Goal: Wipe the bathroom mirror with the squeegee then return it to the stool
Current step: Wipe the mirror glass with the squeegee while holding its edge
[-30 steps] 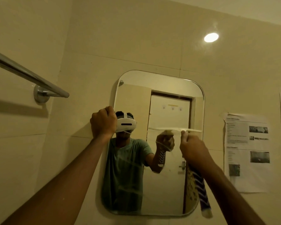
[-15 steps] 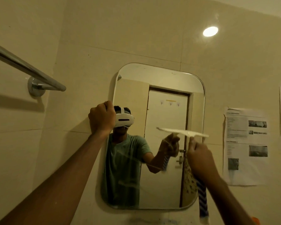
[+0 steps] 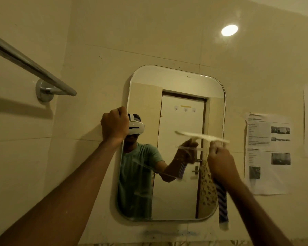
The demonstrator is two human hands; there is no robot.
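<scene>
A rounded rectangular mirror hangs on the tiled wall ahead. My right hand grips the handle of a pale squeegee, whose blade lies tilted across the mirror's right half, its right tip at the mirror's edge. A blue-and-white striped strap dangles from that hand. My left hand is closed into a fist around the mirror's left edge at mid-height. Water streaks cross the lower glass. The stool is out of view.
A chrome towel rail sticks out from the left wall at head height. Printed paper sheets are stuck to the wall right of the mirror. A round ceiling light reflection shines on the tiles above.
The squeegee has slid rightward and slightly down across the glass, and its blade now tilts down to the right. My left hand stays on the mirror's left edge.
</scene>
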